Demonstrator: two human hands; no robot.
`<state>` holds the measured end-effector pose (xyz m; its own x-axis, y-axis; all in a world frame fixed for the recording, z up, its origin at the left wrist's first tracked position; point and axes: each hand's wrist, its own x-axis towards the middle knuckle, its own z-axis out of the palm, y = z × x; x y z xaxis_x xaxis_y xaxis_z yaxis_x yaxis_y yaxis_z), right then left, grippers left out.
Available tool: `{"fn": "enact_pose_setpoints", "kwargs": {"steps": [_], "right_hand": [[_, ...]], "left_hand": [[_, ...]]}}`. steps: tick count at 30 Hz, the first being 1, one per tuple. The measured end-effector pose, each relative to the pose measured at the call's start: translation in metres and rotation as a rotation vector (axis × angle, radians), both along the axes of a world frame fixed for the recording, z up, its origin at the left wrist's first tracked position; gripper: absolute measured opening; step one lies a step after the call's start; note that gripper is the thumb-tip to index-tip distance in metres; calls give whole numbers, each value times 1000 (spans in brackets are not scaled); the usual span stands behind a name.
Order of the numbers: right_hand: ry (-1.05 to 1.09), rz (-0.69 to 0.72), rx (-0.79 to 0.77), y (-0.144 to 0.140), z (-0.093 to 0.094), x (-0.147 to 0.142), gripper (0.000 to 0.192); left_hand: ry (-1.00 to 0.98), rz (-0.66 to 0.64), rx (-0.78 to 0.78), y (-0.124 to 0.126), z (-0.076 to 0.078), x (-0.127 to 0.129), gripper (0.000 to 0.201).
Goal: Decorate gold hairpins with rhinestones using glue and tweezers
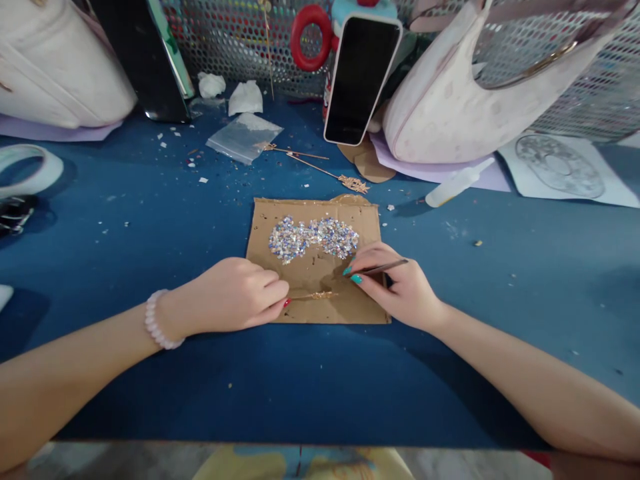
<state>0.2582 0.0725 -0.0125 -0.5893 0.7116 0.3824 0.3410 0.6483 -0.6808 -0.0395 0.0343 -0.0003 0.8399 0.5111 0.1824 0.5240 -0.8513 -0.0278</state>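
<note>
My left hand (240, 293), a bead bracelet (159, 320) on its wrist, is closed in a pinch on the thin end of a gold hairpin (320, 295). The hairpin's ornate end points right, over a piece of cardboard (270, 273). In the fingers of my right hand (395, 283) are slim dark tweezers (385, 267), their tips near the hairpin's ornate end and partly hard to make out. Two heaps of small glittering rhinestones (314, 235), joined in the middle, lie on the upper half of the cardboard.
Behind the cardboard lie two more gold hairpins (353, 183) and a plastic bag (245, 137). A phone (361, 80) leans upright at the back. A glue bottle (457, 183) and white handbag (450, 100) are at right; a tape roll (47, 175) is at left.
</note>
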Motion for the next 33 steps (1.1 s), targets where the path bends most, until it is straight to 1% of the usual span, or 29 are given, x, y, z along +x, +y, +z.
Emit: {"fn": "enact_pose_setpoints", "kwargs": {"steps": [11,25,33], "right_hand": [[15,4,-33,1,-2,1,9],[13,-3,-67,0,-1,1,9],[29,-3,-66,0,-3,1,8]], "left_hand": [[-20,3,9,1,1,1,37],[0,12,-27,0,2,0,36],[-3,24,-48,0,3,1,36]]}}
